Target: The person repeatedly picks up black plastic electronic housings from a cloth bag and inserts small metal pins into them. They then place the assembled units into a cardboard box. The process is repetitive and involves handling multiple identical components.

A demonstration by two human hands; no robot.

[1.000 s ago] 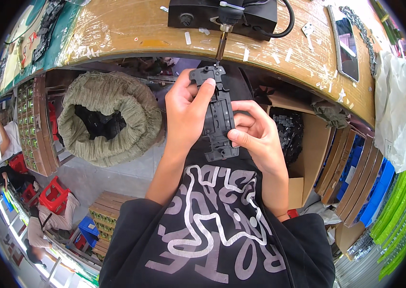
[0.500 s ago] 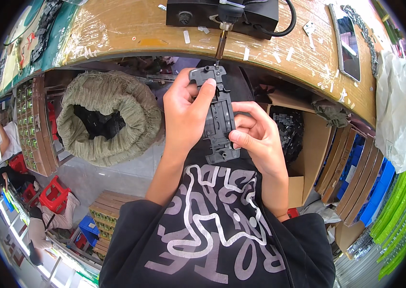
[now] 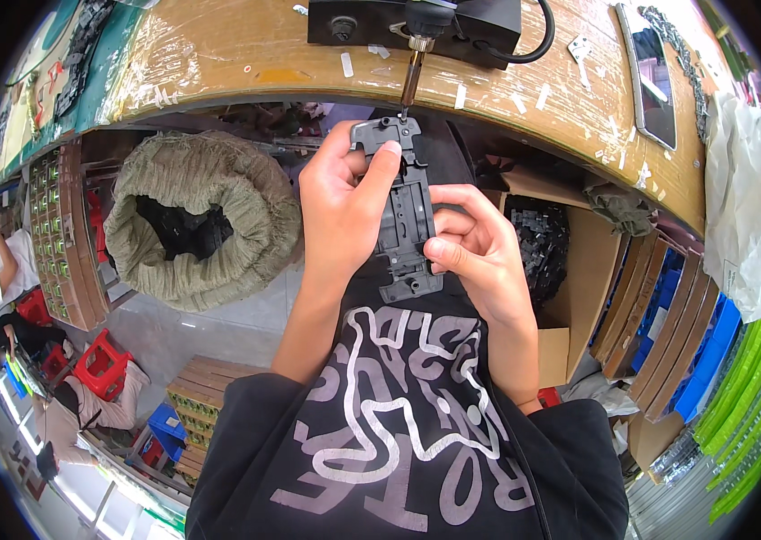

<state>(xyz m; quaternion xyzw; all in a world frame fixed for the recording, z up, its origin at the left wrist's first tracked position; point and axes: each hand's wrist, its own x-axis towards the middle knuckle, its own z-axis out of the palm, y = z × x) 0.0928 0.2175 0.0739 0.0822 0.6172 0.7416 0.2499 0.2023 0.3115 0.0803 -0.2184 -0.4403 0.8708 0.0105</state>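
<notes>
A long black moulded plastic part (image 3: pixel 409 216) with ribs and small holes is held lengthwise in front of my chest, just off the bench edge. My left hand (image 3: pixel 344 198) grips its upper left side, thumb pressed on the front face. On the lower right edge, my right hand (image 3: pixel 478 243) pinches the part between thumb and curled fingers. The tip of a powered screwdriver (image 3: pixel 412 79) comes down to the part's top end, close to a small screw hole; whether it touches is hard to tell.
A wooden bench (image 3: pixel 245 72) bears a black box (image 3: pixel 326 27) and a phone (image 3: pixel 651 81). At left stands a cloth sack (image 3: pixel 263 207) of black parts; at right, a cardboard box (image 3: pixel 583 288) of black pieces and stacked trays (image 3: pixel 669 333). Other people sit far left.
Both hands and the black plastic part have shifted slightly left and up. The screwdriver tip has also moved a little left and up in the view. My grip looks the same.
</notes>
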